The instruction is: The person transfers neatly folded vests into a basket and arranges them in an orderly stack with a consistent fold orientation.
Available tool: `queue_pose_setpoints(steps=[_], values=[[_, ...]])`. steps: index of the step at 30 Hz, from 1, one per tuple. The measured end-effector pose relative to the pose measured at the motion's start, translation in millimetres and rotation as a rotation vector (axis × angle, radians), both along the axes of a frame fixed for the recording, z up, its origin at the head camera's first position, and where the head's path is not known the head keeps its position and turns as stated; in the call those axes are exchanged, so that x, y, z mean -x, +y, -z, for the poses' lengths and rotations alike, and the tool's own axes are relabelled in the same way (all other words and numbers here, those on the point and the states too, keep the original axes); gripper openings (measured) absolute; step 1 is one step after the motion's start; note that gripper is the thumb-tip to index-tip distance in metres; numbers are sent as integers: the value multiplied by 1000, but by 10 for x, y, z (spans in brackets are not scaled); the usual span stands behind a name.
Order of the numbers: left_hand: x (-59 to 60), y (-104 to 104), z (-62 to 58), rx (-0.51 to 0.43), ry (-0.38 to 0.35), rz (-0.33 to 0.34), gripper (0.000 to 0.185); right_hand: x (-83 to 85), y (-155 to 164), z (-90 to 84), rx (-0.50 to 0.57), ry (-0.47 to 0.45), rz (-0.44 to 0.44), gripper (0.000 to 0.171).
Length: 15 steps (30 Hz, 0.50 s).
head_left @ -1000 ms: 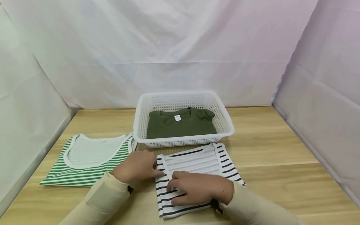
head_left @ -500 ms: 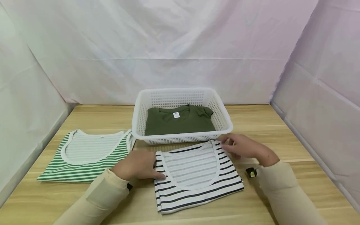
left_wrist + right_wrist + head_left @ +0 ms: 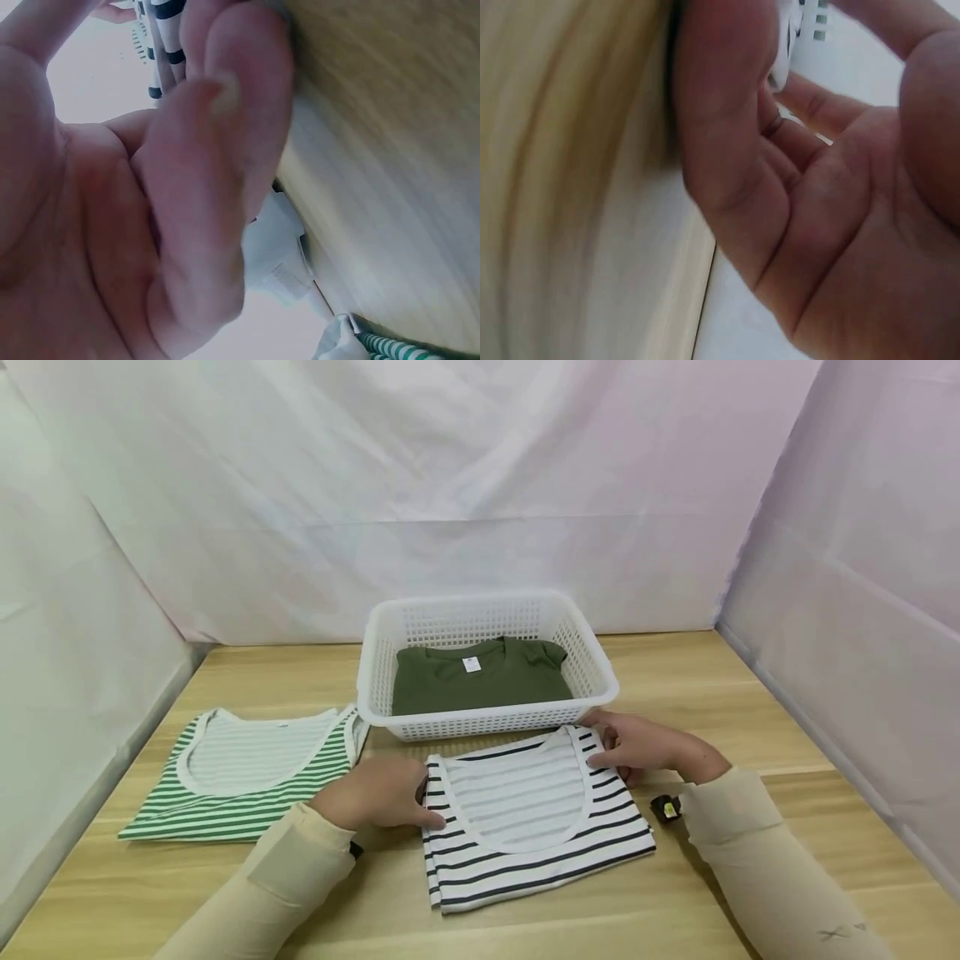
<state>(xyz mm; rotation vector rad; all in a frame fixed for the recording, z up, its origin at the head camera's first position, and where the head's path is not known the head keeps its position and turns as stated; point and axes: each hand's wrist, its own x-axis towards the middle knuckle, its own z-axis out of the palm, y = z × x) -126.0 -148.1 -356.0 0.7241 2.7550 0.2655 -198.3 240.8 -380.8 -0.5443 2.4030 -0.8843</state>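
A folded white shirt with black stripes (image 3: pixel 510 878) lies on the table, its wide neckline facing the basket. At its left edge my left hand (image 3: pixel 378 795) pinches the cloth, thumb on top and the other fingers tucked underneath. My right hand (image 3: pixel 648 749) grips the opposite edge near the upper right shoulder, its thumb over the stripes. In the left wrist view, curled fingers (image 3: pixel 187 202) hide most of the grasped cloth. Only a sliver of white cloth (image 3: pixel 782 52) shows beyond the bent fingers in the right wrist view.
Just behind the shirt stands a white plastic basket (image 3: pixel 487 720) with a folded dark green shirt (image 3: pixel 483 687) inside. On the left lies a green-and-white striped shirt (image 3: pixel 217 820), close to my left forearm. White cloth walls (image 3: pixel 480 552) enclose the wooden table (image 3: pixel 720 702).
My right hand has left the middle of the black-striped shirt and gone to its upper right edge, where its thumb now lies over the cloth. The left hand keeps its place.
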Motion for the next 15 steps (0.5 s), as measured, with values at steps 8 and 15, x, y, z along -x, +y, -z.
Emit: queue_pose_setpoints(steps=[8, 15], values=[[37, -49, 25, -33, -54, -127, 48, 0, -19, 45, 9, 42, -36, 70], [39, -73, -23, 24, 26, -189, 49, -4, -42, -16, -44, 80, -56, 68]])
